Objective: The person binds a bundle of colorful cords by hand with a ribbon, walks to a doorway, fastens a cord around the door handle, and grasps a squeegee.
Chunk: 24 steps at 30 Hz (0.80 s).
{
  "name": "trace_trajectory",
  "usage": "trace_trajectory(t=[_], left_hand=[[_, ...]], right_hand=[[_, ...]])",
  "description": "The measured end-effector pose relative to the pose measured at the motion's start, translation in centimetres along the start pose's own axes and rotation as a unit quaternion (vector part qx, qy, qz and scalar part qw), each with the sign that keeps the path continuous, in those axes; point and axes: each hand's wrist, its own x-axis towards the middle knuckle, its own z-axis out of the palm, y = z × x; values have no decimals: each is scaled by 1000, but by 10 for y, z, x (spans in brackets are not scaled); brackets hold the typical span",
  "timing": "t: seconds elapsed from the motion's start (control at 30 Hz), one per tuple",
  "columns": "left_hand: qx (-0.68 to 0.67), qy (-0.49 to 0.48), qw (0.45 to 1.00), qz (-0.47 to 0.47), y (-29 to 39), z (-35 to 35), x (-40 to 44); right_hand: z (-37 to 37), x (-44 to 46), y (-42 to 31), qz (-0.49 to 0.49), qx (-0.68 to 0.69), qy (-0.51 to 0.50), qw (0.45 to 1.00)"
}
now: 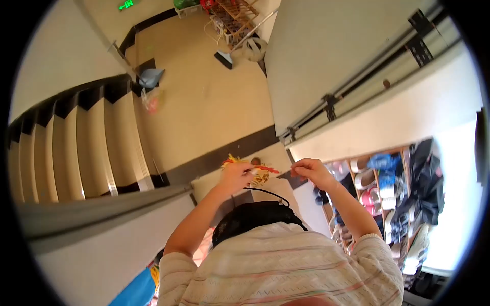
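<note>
My left hand (236,177) is closed around a narrow red strip (267,169), which sticks out toward the right. Yellow and red strands (230,160) show just beyond the knuckles; whether they join the strip I cannot tell. Below the strip are small yellowish-brown pieces (260,178), and a round brown thing (255,161) lies just above it. My right hand (310,171) is held apart, to the right of the strip's end, with fingertips pinched together. What they hold, if anything, is too small to make out. A black bag-like thing (255,217) with a cord is at my waist.
Stairs (92,148) run along the left. Beyond are a blue-grey dustpan (151,78), a plastic bag (150,101), a broom (223,59) and a wooden rack (235,18). An open door (347,66) and a loaded shoe rack (377,191) stand to the right.
</note>
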Motion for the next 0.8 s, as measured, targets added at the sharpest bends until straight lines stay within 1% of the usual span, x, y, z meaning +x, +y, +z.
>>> trace_trajectory(t=[0.07,0.1,0.13,0.2,0.23,0.33,0.37,0.47,0.5,0.53,0.6,0.63,0.73,0.77,0.8], left_hand=[[22,56,998,-17,-19,-25,30],[33,82,996,-27,-26,-37,47],[24,92,994,-47,-32,-51,60],[6,111,990,-86,-47,-79,88],[-6,132,987,-94,-51,-90,100],[71,144,978,-132,-44,-133,139],[55,166,973,-151,-40,-147,153],[112,249,954,-128,-69,-180,199],[93,241,955,-145,-76,-196,218],[71,247,956,-142,-85,-210,237],[26,257,958,-129,-105,-241,277],[-32,225,960,-164,-112,-258,297],[-125,150,960,-202,-125,-299,360],[-176,152,957,-172,-133,-312,380],[-135,134,966,-174,-136,-328,400]], right_hand=[[-39,41,-16,21,26,28,999],[-56,65,-26,11,64,27,998],[-69,88,-43,16,53,46,997],[-96,142,-77,1,11,32,999],[-104,165,-102,-1,19,30,999],[-118,232,-189,-49,4,41,998],[-123,256,-215,-77,-4,45,996],[-150,331,-280,-147,-25,72,986],[-164,358,-298,-163,-32,90,982],[-177,382,-316,-178,-38,110,977],[-200,420,-355,-203,-33,181,962],[-212,434,-374,-209,-36,216,953],[-252,477,-416,-203,-65,313,925],[-267,491,-424,-213,-85,336,914],[-285,507,-431,-220,-101,358,902]])
